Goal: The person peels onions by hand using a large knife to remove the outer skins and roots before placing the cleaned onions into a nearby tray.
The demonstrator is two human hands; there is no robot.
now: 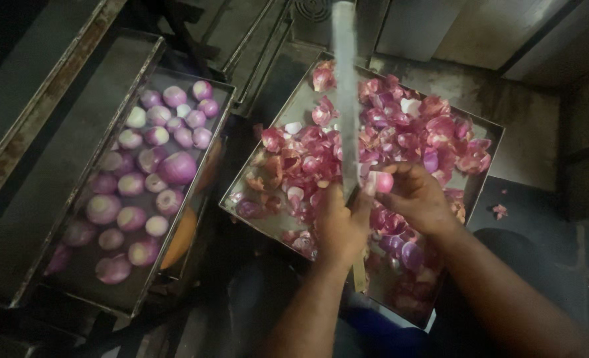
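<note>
Left hand [339, 222] grips knife [345, 99] | right hand [417, 199] pinches onion [382, 181] beside blade

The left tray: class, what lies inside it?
The left tray holds peeled onions, purple and white, packed across it. Its bottom is mostly covered, and something orange shows beneath its right edge.

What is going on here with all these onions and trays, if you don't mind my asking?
A person is peeling onions over a metal tray of purple onion skins. The right hand holds a small pinkish onion against a long upright steel blade, and the left hand grips low on that blade. To the left, a second metal tray holds many peeled purple-white onions.
</note>
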